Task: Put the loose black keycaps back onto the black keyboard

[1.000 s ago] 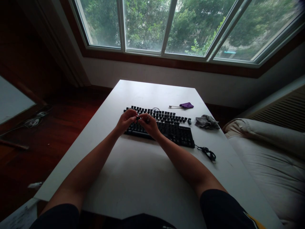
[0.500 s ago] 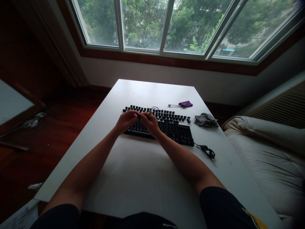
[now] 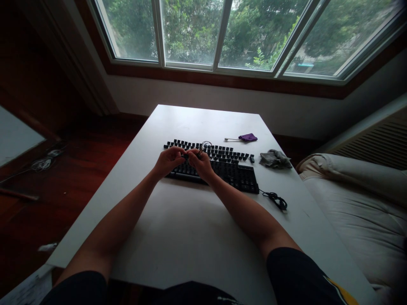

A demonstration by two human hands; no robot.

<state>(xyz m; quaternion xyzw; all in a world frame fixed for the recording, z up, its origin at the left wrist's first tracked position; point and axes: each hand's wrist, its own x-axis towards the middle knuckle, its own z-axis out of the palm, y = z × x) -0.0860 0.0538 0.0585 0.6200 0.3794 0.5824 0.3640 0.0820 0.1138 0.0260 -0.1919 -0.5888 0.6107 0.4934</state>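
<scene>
A black keyboard (image 3: 233, 176) lies across the middle of the white table (image 3: 178, 228). Behind it stands a row of loose black keycaps (image 3: 219, 151). My left hand (image 3: 168, 161) and my right hand (image 3: 199, 165) hover together over the keyboard's left part, fingertips meeting. Both are pinched on a small dark piece (image 3: 186, 156), likely a keycap. My right hand also seems to hold a thin wire tool, which is hard to make out.
A purple cloth with a small stick (image 3: 246, 137) lies behind the keyboard. A crumpled grey rag (image 3: 274, 159) sits at the right. The keyboard's coiled cable (image 3: 276, 200) trails to the right edge. A pale cushion (image 3: 356, 203) flanks the table on the right; dark wood floor lies left.
Barely anything differs. My hands stay joined over the keyboard, with only small finger shifts around the piece they hold. The view tilted slightly.
</scene>
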